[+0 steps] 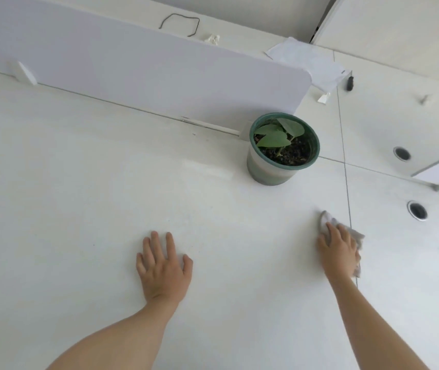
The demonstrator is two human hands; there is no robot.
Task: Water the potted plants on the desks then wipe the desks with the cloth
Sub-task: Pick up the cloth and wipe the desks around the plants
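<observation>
A green potted plant [282,149] with a few broad leaves and dark soil stands on the white desk [106,209], close to the end of the divider panel. My right hand [339,249] presses flat on a grey cloth [357,236] at the desk's right edge, over the seam to the neighbouring desk. The cloth shows around my fingers and beside my wrist. My left hand [163,265] lies flat on the desk with fingers spread, holding nothing, below and left of the pot.
A white divider panel [133,62] runs along the back of the desk. Beyond it lie a dark cord loop [181,24] and a sheet of paper [306,62]. The neighbouring desk to the right has two round cable grommets [417,210].
</observation>
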